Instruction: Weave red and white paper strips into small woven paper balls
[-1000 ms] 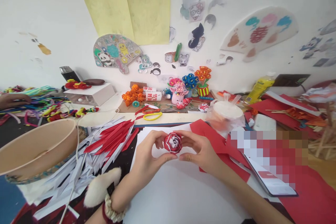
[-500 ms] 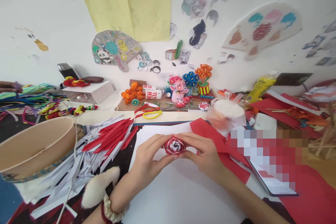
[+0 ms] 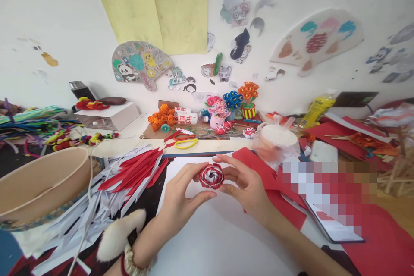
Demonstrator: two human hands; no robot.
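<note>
A round red and white folded-paper flower, with a pale, swirled centre facing up, is held over a white sheet of paper. My left hand holds its left side with the fingers behind it, the thumb lying apart below. On the other side, my right hand grips the flower's right edge with thumb and fingers, the forefinger lifted clear above. Part of the flower's back is hidden by the fingers. Folded red paper strips and white paper strips lie left of my left hand.
Yellow-handled scissors lie beyond the sheet, near potted craft flowers. A round basket stands left, with a white cable across the strips. On the right are a lidded cup in plastic, red paper and a phone.
The fingers have loosened and shifted around the flower, which has turned slightly. My left thumb and right forefinger have come away from it. The view has shifted a little.
</note>
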